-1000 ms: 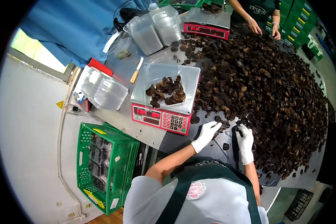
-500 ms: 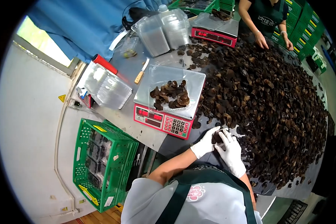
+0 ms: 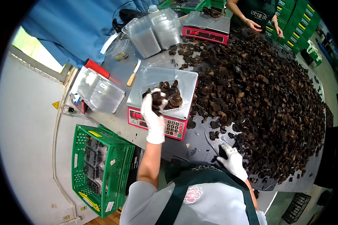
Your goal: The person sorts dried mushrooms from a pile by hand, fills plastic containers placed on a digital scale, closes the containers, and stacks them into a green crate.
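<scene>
My gloved left hand [image 3: 153,118] is over the red-framed scale [image 3: 189,98], with its fingers curled around dark wood ear mushrooms [image 3: 158,99]. Beneath it, a clear plastic container [image 3: 173,109] on the scale's metal plate holds more wood ears [image 3: 175,98]; the hand hides part of them. My gloved right hand [image 3: 233,162] rests low at the near-left edge of the large wood ear pile [image 3: 266,101]. Its thumb and forefinger are apart, with a dark piece showing between them; I see no firm grip on it.
A knife [image 3: 133,73] and stacked clear containers [image 3: 100,91] lie left of the scale. More container stacks [image 3: 154,33] and a second scale [image 3: 206,32] stand behind. Below left is a green crate [image 3: 112,165] with packed boxes. Another person [image 3: 255,17] works across the pile.
My left hand has moved from beside my right hand, up and left to the container on the scale, carrying wood ears. My right hand has separated from it and lowered slightly. The view has shifted.
</scene>
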